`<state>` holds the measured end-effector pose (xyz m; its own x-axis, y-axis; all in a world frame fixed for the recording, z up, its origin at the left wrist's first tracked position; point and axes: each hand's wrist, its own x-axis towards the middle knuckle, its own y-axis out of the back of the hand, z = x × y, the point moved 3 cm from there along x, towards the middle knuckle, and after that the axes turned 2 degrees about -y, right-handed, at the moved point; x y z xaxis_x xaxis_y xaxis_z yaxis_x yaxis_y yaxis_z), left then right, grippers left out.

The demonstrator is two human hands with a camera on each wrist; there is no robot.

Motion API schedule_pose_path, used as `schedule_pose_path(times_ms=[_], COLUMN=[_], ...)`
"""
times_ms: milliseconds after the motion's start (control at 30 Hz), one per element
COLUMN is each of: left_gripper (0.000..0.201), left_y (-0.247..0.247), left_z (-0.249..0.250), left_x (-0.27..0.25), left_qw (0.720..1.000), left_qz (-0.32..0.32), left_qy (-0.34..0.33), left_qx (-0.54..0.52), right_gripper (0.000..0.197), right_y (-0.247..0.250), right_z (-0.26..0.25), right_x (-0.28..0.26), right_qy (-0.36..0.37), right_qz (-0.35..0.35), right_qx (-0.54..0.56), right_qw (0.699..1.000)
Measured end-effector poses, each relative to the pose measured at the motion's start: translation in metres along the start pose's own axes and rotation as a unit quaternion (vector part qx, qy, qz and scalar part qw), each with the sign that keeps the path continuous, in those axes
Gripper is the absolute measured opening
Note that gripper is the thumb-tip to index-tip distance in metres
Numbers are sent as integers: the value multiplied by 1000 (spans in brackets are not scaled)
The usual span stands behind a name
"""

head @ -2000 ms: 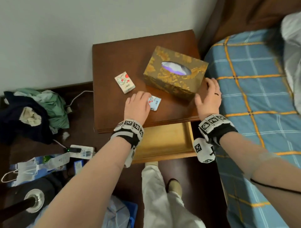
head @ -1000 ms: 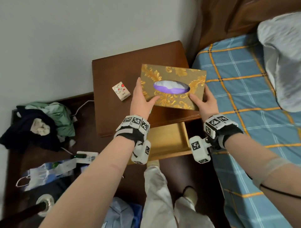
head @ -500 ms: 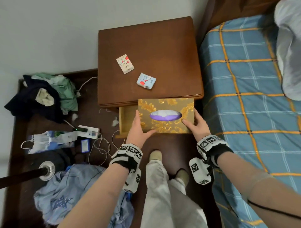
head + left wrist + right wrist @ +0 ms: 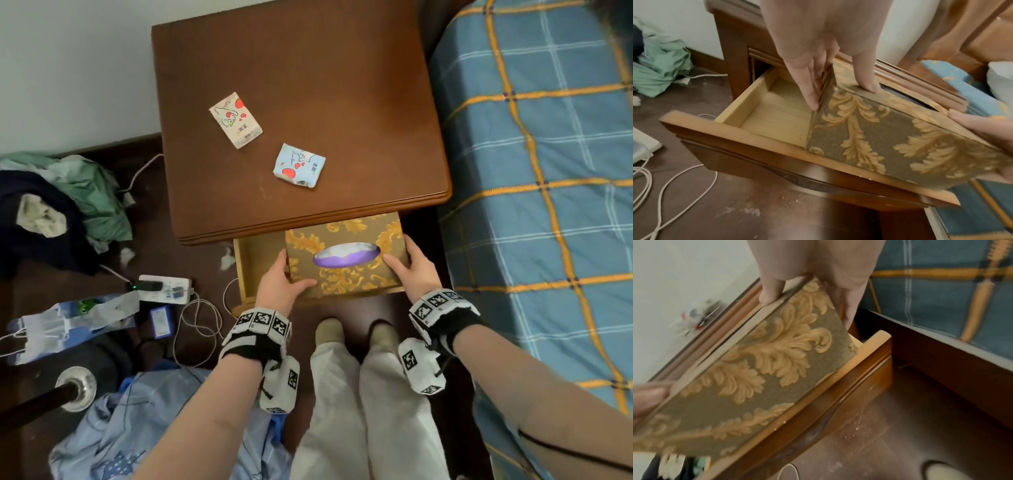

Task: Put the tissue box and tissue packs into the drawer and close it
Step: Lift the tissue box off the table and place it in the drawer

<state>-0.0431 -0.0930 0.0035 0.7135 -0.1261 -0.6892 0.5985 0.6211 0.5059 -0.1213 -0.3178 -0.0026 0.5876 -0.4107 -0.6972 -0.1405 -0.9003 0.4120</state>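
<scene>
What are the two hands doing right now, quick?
Left hand: grips the left end of the tissue box, over the open drawer.
Right hand: grips its right end.

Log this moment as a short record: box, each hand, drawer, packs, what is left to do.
tissue box: gold-patterned, going into the right part of the drawer, not yet released
left hand: grips the box's left end
right hand: grips the box's right end
drawer: open, its left part bare wood
tissue packs: cream pack and blue pack lie apart on the nightstand
left to do: both packs, closing the drawer
</scene>
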Motion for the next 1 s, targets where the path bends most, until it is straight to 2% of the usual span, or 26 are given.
schedule_pose_path(times_ms=[100,233,367,633,767,900,1000], left_gripper=[82,86,66,54,64,73,78], left_y=[-2,-7,-3,-5,-23,-44,-49], left_z=[-6,-8,1,4,-7,-19,-21], left_x=[8,8,11,50,59,63,66], left_qw=[1000,1000,998,998,998,997,996], left_qz=[1,-14,-42,-23,-8,-43,-62], left_qy=[5,13,34,50,56,55,62], left_qx=[-13,-4,21,24,-3,23,36], right_gripper=[62,63,58,44,54,55,52], right_y=[2,6,6,-13,-19,-17,-19], right_z=[2,-3,-7,-10,7,19,21], right_x=[0,0,4,54,68,69,58], right_qy=[-3,-31,-61,-51,-40,-48,1], right_qz=[-4,-19,-49,-60,-48,-42,-28], right_qx=[-33,-112,-167,-177,-191,-232,-292], right_qw=[999,993,983,981,980,971,956])
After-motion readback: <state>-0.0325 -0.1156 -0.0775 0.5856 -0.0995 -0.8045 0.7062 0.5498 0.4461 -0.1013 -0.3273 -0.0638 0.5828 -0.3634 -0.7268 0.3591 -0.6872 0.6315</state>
